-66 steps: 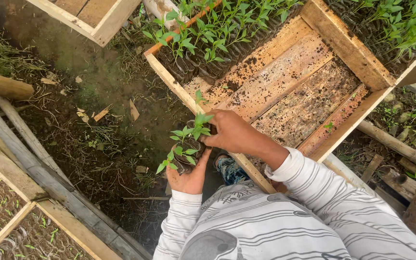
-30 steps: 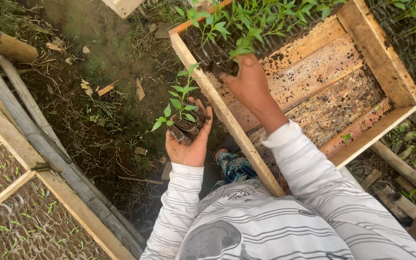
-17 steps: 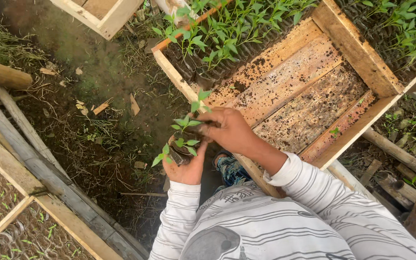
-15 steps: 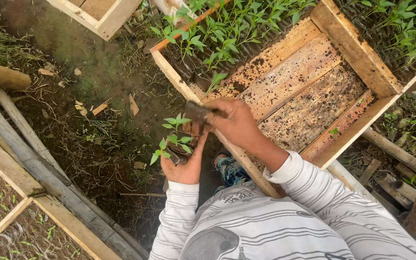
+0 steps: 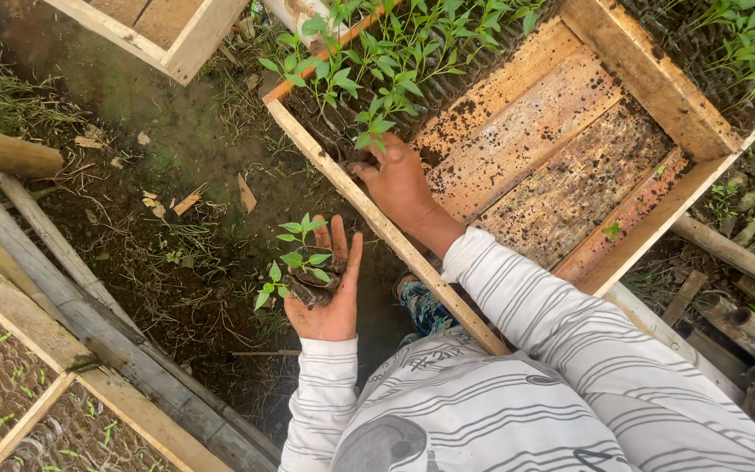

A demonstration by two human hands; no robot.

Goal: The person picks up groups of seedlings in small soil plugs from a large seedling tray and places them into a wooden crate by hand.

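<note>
My left hand is palm up over the muddy ground, cupping a small bunch of green seedlings with dark soil plugs at their roots. My right hand reaches into a wooden tray, its fingers down among the row of seedlings standing at the tray's far end. Whether the fingers have closed on a plant is hidden by leaves and soil. Most of the tray floor is bare planks speckled with soil.
Another wooden box lies at top left and a frame with mesh and tiny sprouts at bottom left. A bamboo pole lies at the left edge. More seedlings grow at top right. Poles and boards lie at right.
My right hand left the bunch in my left hand and went back up into the tray, reaching the seedling row. My left hand stayed in place with its seedlings.
</note>
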